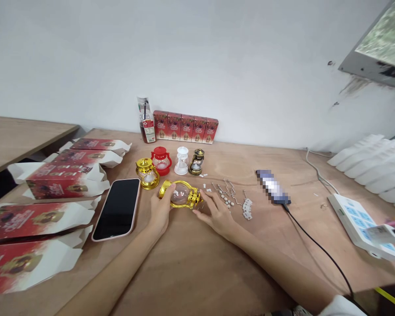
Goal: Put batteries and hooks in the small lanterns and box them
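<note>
A small gold toy lantern [180, 194] with a clear globe lies on its side, held above the table's near middle. My left hand [161, 210] grips it round its base, thumb on top. At the lantern's cap, my right hand [215, 214] has its thumb and fingertips closing on the top end; a thin wire seems to show between them. Behind stand another gold lantern [147, 174], a red lantern [161, 161], a white lantern [182, 161] and a dark bronze lantern [196, 162]. Beside my right hand lie bent wire handles [230, 188], small round discs [228, 202] and white plastic pieces [247, 209].
Red printed cartons [66, 177] with raised flaps line the left side, near a phone [117, 210]. Small red boxes [187, 128] and a bottle [148, 128] stand by the wall. Rightward are a cabled phone [273, 186], a power strip [362, 226] and a white stack [371, 169].
</note>
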`<state>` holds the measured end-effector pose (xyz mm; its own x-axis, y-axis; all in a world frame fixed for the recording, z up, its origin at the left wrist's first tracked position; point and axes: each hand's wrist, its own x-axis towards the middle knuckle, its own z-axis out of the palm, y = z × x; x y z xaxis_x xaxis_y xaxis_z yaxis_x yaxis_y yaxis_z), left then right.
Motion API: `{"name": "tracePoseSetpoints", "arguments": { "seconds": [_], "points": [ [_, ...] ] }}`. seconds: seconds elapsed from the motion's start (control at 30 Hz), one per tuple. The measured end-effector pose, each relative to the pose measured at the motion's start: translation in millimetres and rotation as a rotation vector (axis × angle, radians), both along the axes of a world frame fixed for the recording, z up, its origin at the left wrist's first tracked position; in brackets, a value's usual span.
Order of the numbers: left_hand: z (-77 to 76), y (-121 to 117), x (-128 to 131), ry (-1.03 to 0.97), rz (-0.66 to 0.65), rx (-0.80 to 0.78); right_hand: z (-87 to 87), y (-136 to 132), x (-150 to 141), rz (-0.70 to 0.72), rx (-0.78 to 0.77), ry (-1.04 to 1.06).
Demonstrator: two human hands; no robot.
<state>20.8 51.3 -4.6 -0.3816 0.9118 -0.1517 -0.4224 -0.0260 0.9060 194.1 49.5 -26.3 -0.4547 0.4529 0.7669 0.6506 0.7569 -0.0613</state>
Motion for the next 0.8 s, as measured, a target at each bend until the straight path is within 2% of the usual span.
{"name": "tracePoseSetpoints", "arguments": {
  "seconds": [0.3,0.63,0.8],
  "points": [
    [-11.0,0.9,-0.5,0.078,0.089,0.037,-3.5,4.1,2.9,-0.033,-0.004,-0.029],
    [5.3,-6.7,6.4,-0.087,0.001,0.01,-4.1,8.1,7.8,0.049,-0.136,0.16],
    [6.2,-6.2,5.7,-0.084,-0.019,0.001,-1.0,6.8,7.4,0.041,-0.11,0.177]
  ]
}}
